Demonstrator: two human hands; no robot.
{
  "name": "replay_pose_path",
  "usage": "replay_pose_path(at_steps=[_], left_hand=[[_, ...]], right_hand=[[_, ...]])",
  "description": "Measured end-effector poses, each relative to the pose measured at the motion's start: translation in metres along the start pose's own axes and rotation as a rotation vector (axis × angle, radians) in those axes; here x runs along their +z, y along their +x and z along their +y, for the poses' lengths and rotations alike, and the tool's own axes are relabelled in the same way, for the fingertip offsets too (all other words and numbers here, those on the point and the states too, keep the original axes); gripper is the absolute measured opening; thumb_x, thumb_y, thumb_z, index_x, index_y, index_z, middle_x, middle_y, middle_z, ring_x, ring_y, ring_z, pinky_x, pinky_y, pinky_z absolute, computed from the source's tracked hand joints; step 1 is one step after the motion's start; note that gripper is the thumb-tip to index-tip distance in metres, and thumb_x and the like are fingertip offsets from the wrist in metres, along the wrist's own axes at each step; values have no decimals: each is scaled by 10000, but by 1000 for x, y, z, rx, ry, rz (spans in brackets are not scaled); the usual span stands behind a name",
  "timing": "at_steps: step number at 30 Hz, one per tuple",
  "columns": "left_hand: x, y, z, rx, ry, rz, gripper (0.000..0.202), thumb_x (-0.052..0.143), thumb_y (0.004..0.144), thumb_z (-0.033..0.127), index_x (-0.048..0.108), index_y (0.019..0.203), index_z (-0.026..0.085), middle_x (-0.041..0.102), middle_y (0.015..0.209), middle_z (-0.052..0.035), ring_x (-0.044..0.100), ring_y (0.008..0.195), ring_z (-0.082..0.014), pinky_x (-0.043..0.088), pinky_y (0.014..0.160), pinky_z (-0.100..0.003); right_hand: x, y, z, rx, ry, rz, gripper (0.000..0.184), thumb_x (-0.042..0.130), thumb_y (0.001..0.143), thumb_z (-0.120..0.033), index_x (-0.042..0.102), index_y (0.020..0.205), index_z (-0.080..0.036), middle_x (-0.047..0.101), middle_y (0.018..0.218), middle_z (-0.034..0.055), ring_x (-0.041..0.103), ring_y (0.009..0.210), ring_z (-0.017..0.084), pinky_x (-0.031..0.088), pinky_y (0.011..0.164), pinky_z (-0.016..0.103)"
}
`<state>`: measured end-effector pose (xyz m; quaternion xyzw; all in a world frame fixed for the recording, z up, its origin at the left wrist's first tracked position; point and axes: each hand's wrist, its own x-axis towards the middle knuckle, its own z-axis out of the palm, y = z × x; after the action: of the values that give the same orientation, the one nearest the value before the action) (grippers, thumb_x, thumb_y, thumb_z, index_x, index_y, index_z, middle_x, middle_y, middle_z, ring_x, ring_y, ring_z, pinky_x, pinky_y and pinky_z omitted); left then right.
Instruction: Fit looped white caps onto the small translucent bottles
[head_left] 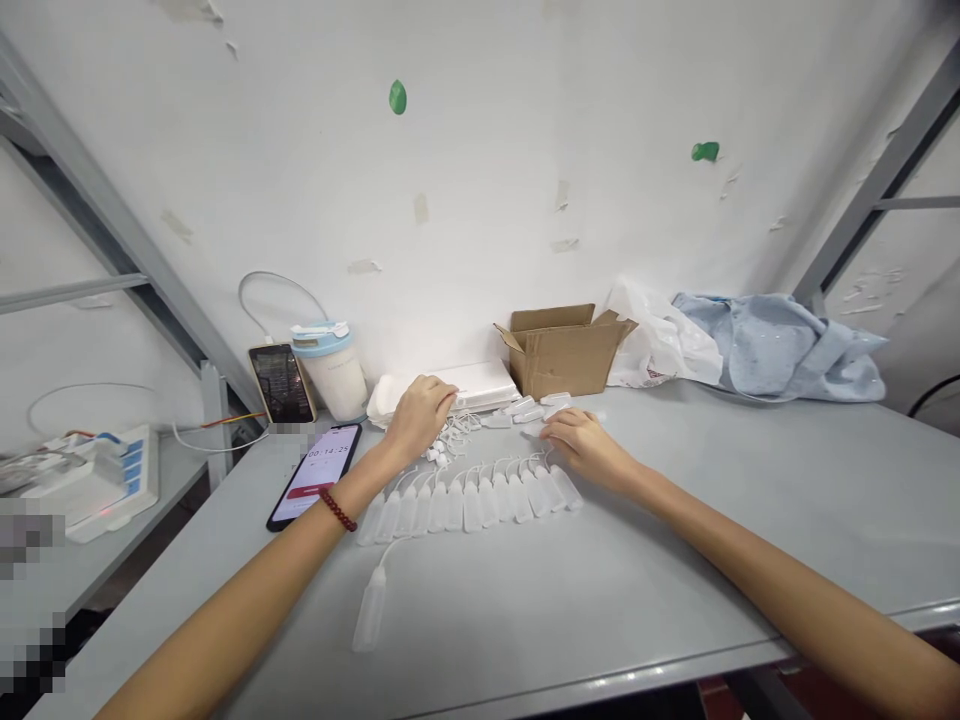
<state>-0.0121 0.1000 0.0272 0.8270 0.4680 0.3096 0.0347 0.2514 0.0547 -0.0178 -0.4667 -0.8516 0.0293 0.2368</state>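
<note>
A row of several small white squeeze bottles (472,498) with thin tethered caps lies on the grey table (675,560). One more bottle (370,608) lies apart, nearer to me. My left hand (420,415), with a red bead bracelet on the wrist, reaches over a heap of small white caps and cords (456,435), fingers curled down onto it. My right hand (585,440) rests at the right end of the row, fingers bent onto small white pieces (536,410); what they hold is hidden.
A phone (315,474) showing a timer lies at the left, with a second propped phone (282,384) and a white lidded cup (334,370) behind. An open cardboard box (562,350), white plastic bag (660,345) and blue cloth (780,350) stand along the wall.
</note>
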Motion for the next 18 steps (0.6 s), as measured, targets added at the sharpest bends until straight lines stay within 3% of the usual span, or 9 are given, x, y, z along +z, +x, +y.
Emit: replay_pose_path(at_steps=[5, 8, 10, 13, 18], left_hand=[[-9, -9, 17, -57, -77, -6, 201, 484, 819, 229, 668, 838, 150, 686, 892, -77, 603, 830, -201, 469, 750, -310], [-17, -24, 32, -112, -178, -43, 220, 477, 830, 284, 658, 828, 161, 697, 841, -36, 622, 747, -169, 481, 663, -258], [-20, -38, 41, -187, -328, -79, 216, 493, 819, 305, 653, 813, 160, 692, 832, -32, 623, 766, -174, 476, 672, -259], [-23, -57, 49, -295, -523, -107, 207, 515, 802, 323, 638, 802, 157, 678, 813, -38, 617, 762, -174, 478, 671, -267], [-31, -70, 60, -376, -626, -164, 181, 561, 761, 323, 622, 753, 152, 646, 723, -31, 583, 664, -155, 481, 638, -279]], right_hand=[[-10, -1, -11, 6, 105, 132, 175, 431, 867, -174, 603, 845, -197, 658, 879, 65, 567, 891, 226, 403, 777, 369], [-16, -6, -27, 51, 314, 204, 99, 490, 842, -223, 579, 799, -210, 647, 812, 29, 586, 790, 190, 440, 686, 302], [-19, -10, -40, 99, 454, 211, 71, 531, 824, -253, 565, 777, -213, 633, 781, 8, 586, 729, 172, 441, 626, 270], [-19, -17, -58, 110, 554, 191, 85, 579, 803, -268, 549, 745, -213, 629, 763, -8, 593, 733, 163, 445, 668, 264], [-14, -25, -74, 35, 582, 158, 94, 576, 813, -260, 534, 743, -216, 641, 797, 4, 601, 761, 169, 449, 694, 273]])
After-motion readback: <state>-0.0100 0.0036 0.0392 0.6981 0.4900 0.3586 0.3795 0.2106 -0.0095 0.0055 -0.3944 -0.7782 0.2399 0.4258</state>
